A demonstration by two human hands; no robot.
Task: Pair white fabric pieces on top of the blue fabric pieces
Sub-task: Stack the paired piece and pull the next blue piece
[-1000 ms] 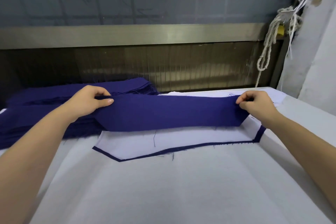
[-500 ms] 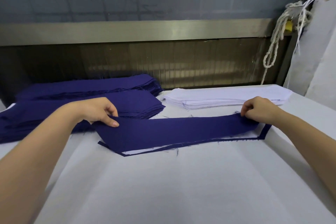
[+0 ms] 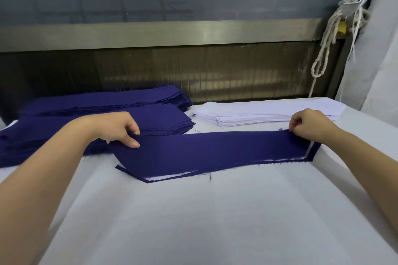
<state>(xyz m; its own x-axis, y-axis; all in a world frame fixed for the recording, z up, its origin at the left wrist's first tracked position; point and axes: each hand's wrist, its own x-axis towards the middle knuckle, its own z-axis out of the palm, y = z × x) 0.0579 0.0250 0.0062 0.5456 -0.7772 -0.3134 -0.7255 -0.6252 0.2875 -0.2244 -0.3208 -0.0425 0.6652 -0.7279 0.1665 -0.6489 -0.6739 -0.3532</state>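
Fingers [image 3: 133, 128] of left hand [image 3: 120, 129] and right hand [image 3: 308, 123] pinch opposite ends of a blue strip [image 3: 204, 150] lying at desk [image 3: 193, 221] centre over a white piece [image 3: 158, 178], blue stacks [image 3: 150, 117] at its far-left edge, white stack [image 3: 258, 112] far-right.

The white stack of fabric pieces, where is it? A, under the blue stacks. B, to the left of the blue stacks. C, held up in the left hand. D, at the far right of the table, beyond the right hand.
D: the white stack lies at the far right of the table, just beyond the right hand, which pinches the blue strip; the blue stacks are to its left.
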